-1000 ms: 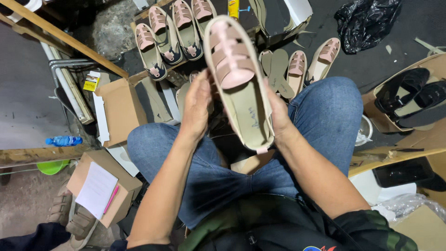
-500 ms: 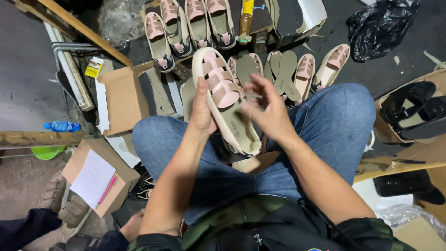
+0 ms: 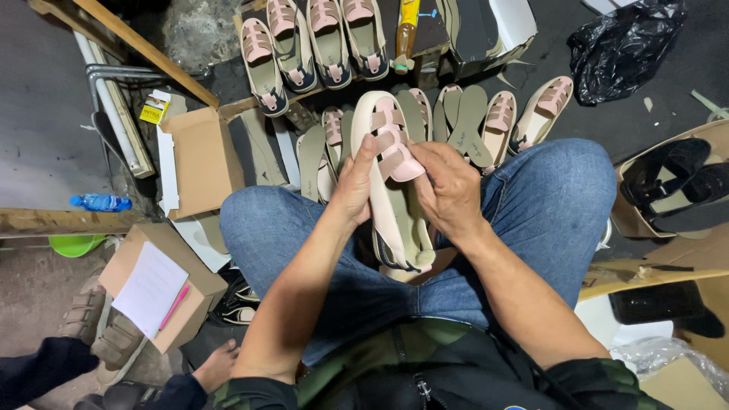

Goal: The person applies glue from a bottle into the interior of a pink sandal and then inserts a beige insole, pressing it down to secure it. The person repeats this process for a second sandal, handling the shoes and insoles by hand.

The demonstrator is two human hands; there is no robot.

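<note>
I sit with blue-jeaned knees apart and hold a cream sandal (image 3: 391, 205) with pink straps upright between them. My left hand (image 3: 354, 184) grips its left edge, thumb near the straps. My right hand (image 3: 449, 187) rests on the right side, fingers touching the pink strap. The sandal's heel sits low between my thighs. More matching sandals (image 3: 501, 118) and loose olive insoles (image 3: 465, 114) lie on the floor just beyond my knees.
A row of finished sandals (image 3: 311, 38) lies at the top. Open cardboard boxes (image 3: 199, 159) stand at left, one with paper and a pink pen (image 3: 173, 306). A blue bottle (image 3: 99, 202), a black bag (image 3: 626, 45), and a box of black sandals (image 3: 676, 182) surround me. Another person's foot (image 3: 216, 366) shows bottom left.
The sandal has come down from a raised position to between my knees. My right hand has shifted from under the sole onto the pink strap.
</note>
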